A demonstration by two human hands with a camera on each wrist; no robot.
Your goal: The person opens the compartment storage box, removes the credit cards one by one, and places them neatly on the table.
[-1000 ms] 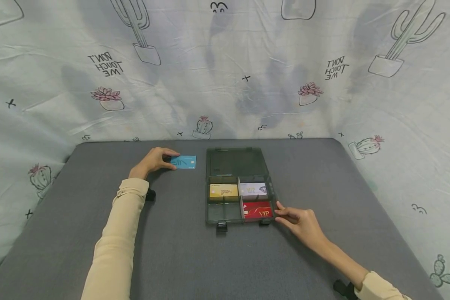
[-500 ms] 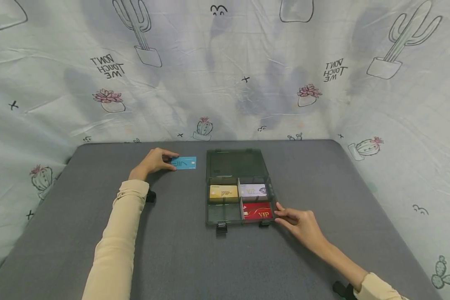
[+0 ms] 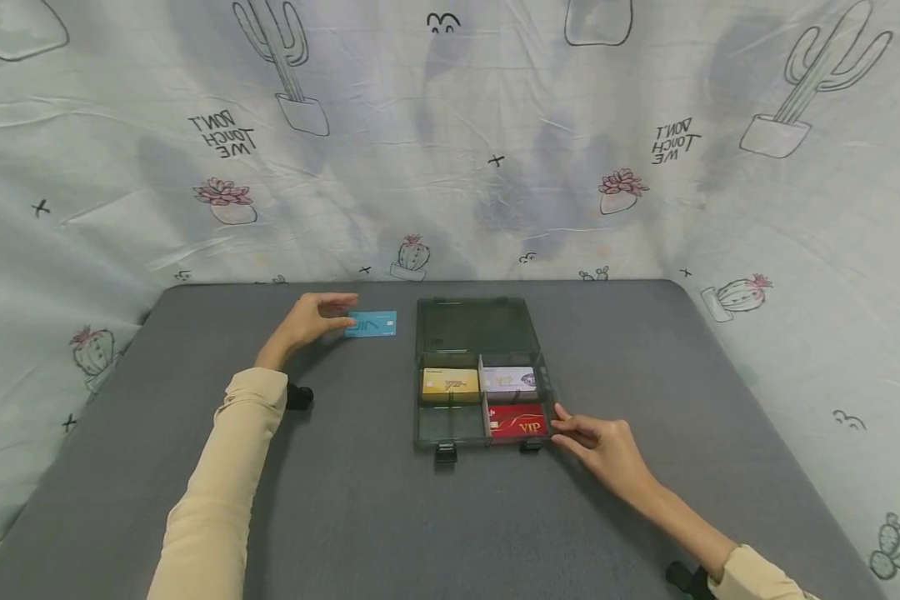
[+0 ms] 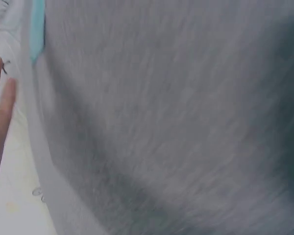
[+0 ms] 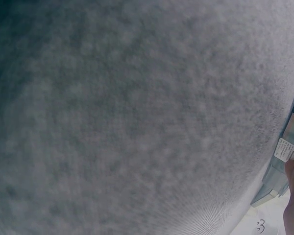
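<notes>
A blue VIP card (image 3: 375, 325) lies on the grey table at the left of the box; whether others lie beneath it cannot be told. My left hand (image 3: 311, 321) is over its left end, thumb and fingers spread. In the left wrist view the fingers (image 4: 1, 112) are straight and apart from the blue edge. The dark translucent box (image 3: 450, 423) stands with its lid (image 3: 476, 325) folded back. Yellow cards (image 3: 450, 382), silver-white cards (image 3: 510, 379) and red cards (image 3: 517, 422) fill three compartments; the front-left one is bare. My right hand (image 3: 603, 446) holds the box's front-right side.
Two black latches (image 3: 446, 454) stick out at the box's front. Grey cloth (image 3: 390, 525) covers the table. A white curtain with cactus drawings (image 3: 465, 167) hangs behind and along both sides. Black straps (image 3: 300, 397) show at both wrists.
My left thumb and fingers have let go of the card's left end and spread apart. The card keeps its place beside the box. My right hand stays at the box's side.
</notes>
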